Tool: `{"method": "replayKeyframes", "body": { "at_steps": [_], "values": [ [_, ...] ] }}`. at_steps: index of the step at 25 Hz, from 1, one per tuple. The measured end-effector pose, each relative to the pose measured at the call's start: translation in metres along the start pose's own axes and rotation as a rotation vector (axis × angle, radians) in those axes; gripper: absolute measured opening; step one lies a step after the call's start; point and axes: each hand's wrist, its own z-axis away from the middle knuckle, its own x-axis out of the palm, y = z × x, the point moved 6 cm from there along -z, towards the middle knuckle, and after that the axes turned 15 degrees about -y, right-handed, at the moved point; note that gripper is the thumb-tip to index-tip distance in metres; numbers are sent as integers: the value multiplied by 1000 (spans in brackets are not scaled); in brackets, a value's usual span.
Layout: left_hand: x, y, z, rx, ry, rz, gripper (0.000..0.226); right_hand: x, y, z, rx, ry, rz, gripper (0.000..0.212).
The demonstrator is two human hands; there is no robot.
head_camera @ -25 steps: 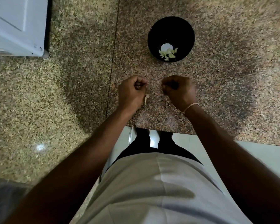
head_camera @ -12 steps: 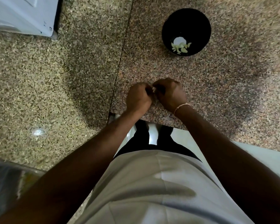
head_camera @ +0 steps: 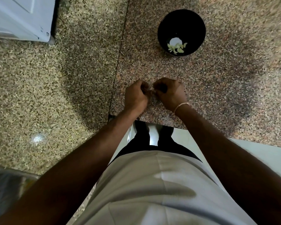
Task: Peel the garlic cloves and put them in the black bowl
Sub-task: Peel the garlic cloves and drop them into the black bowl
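Observation:
My left hand [head_camera: 135,97] and my right hand [head_camera: 169,93] meet fingertip to fingertip above the speckled granite counter [head_camera: 209,88]. Both have curled fingers and pinch a small pale garlic clove [head_camera: 152,89], of which only a sliver shows between them. The black bowl [head_camera: 181,32] stands further back on the counter, well beyond my hands. Several peeled pale cloves [head_camera: 177,48] lie in its bottom.
A white appliance corner [head_camera: 21,18] sits at the back left. The counter's front edge [head_camera: 161,123] runs just below my wrists, with pale floor beneath. A blurred grey object [head_camera: 5,190] shows at the lower left.
One second ago my hands were apart; they came together and now stay joined on the clove. The view has shifted slightly, so the bowl appears further right.

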Motion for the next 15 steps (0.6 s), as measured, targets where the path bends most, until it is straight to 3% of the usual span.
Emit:
{"method": "replayKeyframes", "body": {
  "at_steps": [6,10,15],
  "values": [
    [-1,4,1,61,-58,108,23,6,-18,3,31,82,83,18],
    [-1,-6,-2,81,-108,262,14,7,-16,7,19,70,-68,25],
    [-8,-9,0,122,6,366,8,6,-7,2,93,83,-216,20]
  ]
}}
